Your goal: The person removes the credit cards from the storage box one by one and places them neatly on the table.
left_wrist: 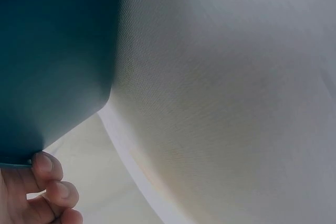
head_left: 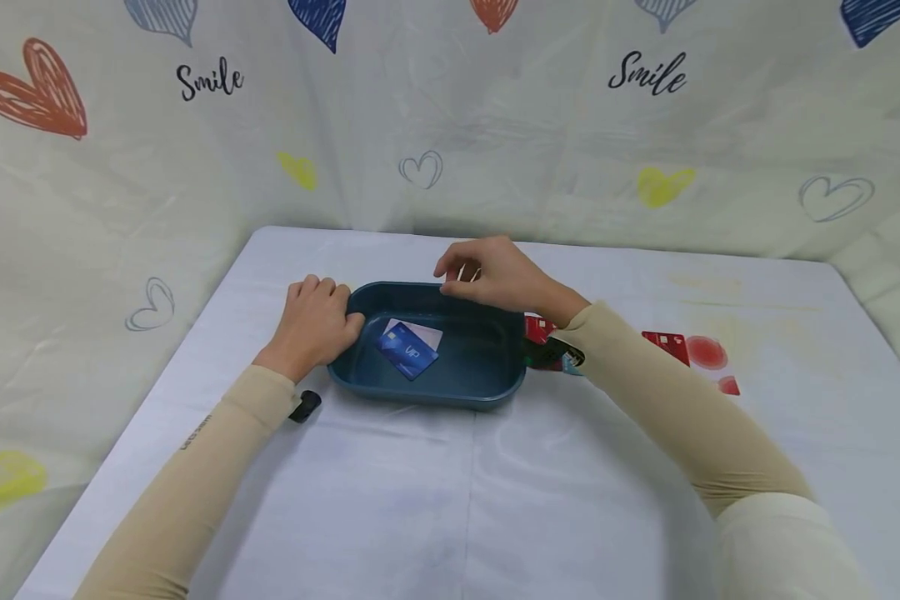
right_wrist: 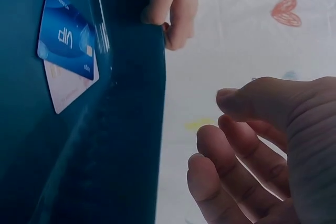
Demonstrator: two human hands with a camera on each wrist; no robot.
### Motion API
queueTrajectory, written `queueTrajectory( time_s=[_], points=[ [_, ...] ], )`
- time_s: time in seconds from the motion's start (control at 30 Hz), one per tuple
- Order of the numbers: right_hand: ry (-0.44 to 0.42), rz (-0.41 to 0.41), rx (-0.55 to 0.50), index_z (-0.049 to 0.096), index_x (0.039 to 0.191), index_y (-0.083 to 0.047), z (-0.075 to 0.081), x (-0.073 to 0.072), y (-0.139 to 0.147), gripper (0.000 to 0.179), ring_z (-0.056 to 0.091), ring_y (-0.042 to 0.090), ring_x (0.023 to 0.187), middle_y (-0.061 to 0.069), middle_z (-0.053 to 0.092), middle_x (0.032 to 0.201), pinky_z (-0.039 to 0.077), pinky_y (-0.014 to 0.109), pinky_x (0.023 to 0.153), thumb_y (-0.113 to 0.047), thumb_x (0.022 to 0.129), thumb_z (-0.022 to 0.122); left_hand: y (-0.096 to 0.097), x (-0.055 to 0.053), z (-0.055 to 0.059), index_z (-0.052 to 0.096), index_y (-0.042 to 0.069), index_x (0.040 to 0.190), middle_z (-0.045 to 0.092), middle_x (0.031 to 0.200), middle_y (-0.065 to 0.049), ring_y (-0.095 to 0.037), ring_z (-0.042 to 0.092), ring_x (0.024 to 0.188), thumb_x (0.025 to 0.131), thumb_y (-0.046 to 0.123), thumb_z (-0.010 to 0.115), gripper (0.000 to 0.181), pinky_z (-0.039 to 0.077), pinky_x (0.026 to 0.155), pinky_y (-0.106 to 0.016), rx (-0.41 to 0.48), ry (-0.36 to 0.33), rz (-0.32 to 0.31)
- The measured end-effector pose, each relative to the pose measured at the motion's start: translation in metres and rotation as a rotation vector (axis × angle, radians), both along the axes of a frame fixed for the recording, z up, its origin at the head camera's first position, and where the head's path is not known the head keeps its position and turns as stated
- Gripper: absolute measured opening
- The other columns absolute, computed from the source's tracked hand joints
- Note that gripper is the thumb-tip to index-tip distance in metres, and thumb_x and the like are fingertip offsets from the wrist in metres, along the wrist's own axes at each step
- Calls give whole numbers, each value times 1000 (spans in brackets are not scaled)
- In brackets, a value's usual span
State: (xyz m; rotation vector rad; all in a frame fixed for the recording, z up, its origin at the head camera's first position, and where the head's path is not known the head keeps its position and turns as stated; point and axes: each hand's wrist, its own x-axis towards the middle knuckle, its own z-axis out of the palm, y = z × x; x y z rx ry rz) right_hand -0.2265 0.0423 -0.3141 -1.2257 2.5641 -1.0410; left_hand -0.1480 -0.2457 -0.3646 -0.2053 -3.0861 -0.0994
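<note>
A dark teal plastic basin (head_left: 487, 367) stands on the table. Inside it a blue VIP card (head_left: 408, 352) lies partly over a pale pinkish card (head_left: 429, 335); both also show in the right wrist view. My left hand (head_left: 315, 321) grips the basin's left end, thumb over the rim and fingers on the outside, their tips seen under the rim in the left wrist view. Above the far rim hovers my right hand (head_left: 491, 271), its fingers loosely bent with nothing between them. In the right wrist view this hand (right_wrist: 252, 145) is beside the basin wall.
Red cards (head_left: 537, 327) lie by the basin's right end, partly hidden by the right wrist. Farther right are a red card (head_left: 667, 346) and a round red print (head_left: 707, 352). A heart-patterned curtain (head_left: 540, 125) hangs behind the white-covered table (head_left: 390, 500).
</note>
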Motion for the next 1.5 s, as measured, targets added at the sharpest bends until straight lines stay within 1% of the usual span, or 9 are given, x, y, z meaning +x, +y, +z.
queueTrajectory(
  time_s=[0.2, 0.3, 0.57, 0.8, 0.93, 1.1, 1.17, 1.33, 1.5],
  points=[
    [-10, 34, 28, 73, 114, -11, -9, -1, -13, 24, 71, 13, 88, 3, 75, 98, 61, 33, 85, -19, 93, 76, 1, 0, -1, 62, -2, 117, 61, 108, -18, -36, 45, 105, 101, 32, 41, 43, 36, 107, -57, 4, 1, 1],
    [-33, 58, 32, 73, 117, -10, -13, -1, -18, 28, 70, 14, 89, 4, 74, 99, 61, 32, 85, -19, 91, 77, 2, 0, -1, 62, -2, 118, 61, 108, -18, -36, 45, 106, 102, 32, 41, 44, 36, 107, -57, 5, -4, 2],
    [-95, 113, 41, 70, 124, -7, -19, -1, -31, 40, 71, 18, 93, 13, 73, 112, 60, 33, 86, -13, 86, 81, 2, -1, -2, 62, -2, 117, 61, 107, -17, -36, 45, 105, 102, 33, 42, 43, 36, 106, -56, 12, 3, -1],
    [-120, 150, 101, 69, 125, -7, -24, -1, -45, 43, 72, 18, 92, 13, 73, 111, 59, 32, 85, -13, 84, 83, 0, -2, -3, 62, -2, 115, 62, 107, -17, -36, 46, 105, 101, 33, 43, 43, 36, 106, -57, 18, 8, -2],
    [-150, 180, 147, 67, 128, -7, -27, 1, -52, 45, 72, 20, 98, 12, 73, 115, 59, 33, 89, -12, 85, 82, 0, -2, -3, 63, -1, 114, 61, 107, -17, -36, 46, 105, 101, 33, 43, 42, 36, 106, -57, 25, 10, -4],
    [-187, 219, 199, 64, 135, -9, -32, 2, -57, 52, 70, 22, 105, 12, 71, 123, 58, 35, 94, -10, 86, 81, 0, -2, -3, 63, 1, 108, 61, 103, -15, -35, 46, 103, 101, 34, 43, 38, 36, 106, -56, 34, 17, -9],
    [-192, 239, 215, 63, 138, -10, -33, 1, -58, 55, 68, 22, 109, 12, 69, 129, 57, 36, 96, -10, 86, 82, 0, -2, -3, 63, 2, 107, 61, 102, -15, -35, 46, 103, 101, 34, 42, 39, 36, 106, -56, 33, 20, -11],
    [-204, 300, 255, 57, 144, -11, -38, -1, -62, 64, 64, 22, 120, 8, 61, 145, 57, 35, 99, -11, 86, 82, -1, -2, -2, 63, 0, 112, 62, 106, -16, -36, 47, 105, 101, 34, 41, 42, 36, 106, -57, 27, 19, -15],
    [-197, 318, 313, 55, 147, -12, -43, -2, -65, 68, 63, 22, 123, 7, 58, 144, 57, 34, 99, -14, 85, 83, -3, -2, -1, 63, -1, 118, 63, 109, -17, -36, 47, 107, 101, 34, 41, 45, 36, 108, -57, 23, 8, -8]
  ],
)
